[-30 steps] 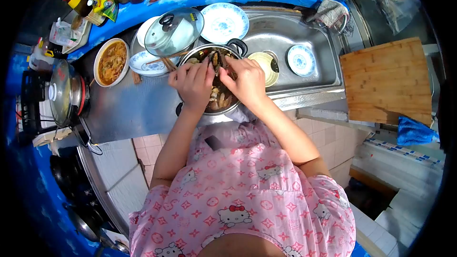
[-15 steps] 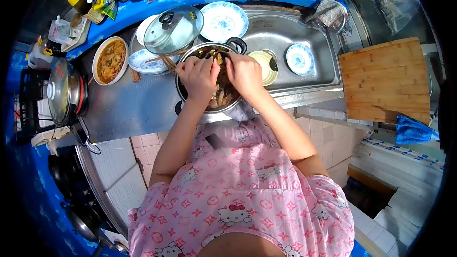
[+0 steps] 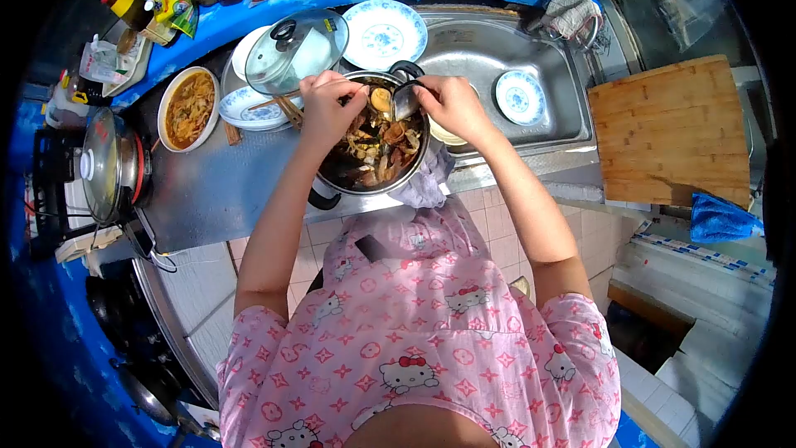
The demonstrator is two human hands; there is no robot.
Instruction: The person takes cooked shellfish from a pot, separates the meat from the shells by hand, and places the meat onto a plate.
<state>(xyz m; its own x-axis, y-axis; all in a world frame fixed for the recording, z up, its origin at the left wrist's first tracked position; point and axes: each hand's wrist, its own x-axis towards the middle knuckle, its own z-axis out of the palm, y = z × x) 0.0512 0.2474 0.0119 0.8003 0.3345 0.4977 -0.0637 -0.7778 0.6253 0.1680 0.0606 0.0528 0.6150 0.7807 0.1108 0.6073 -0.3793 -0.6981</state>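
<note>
Steel tabletop [image 3: 195, 187] is bearing a pot [image 3: 373, 192], upper centre; sensibly low over it, the right hand [image 3: 452, 106] is pinching a shell [image 3: 405, 104], the left hand [image 3: 329, 112] pinching narrowly, contents unclear.

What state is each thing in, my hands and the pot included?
Left hand: curled over the pot, any hold unclear
Right hand: pinching a dark shell-like piece
Pot: uncovered, food inside
Glass lid: off the pot
Left-side pan: covered
Oval bowl: uncovered, filled
Small plate: lying in the sink
</note>
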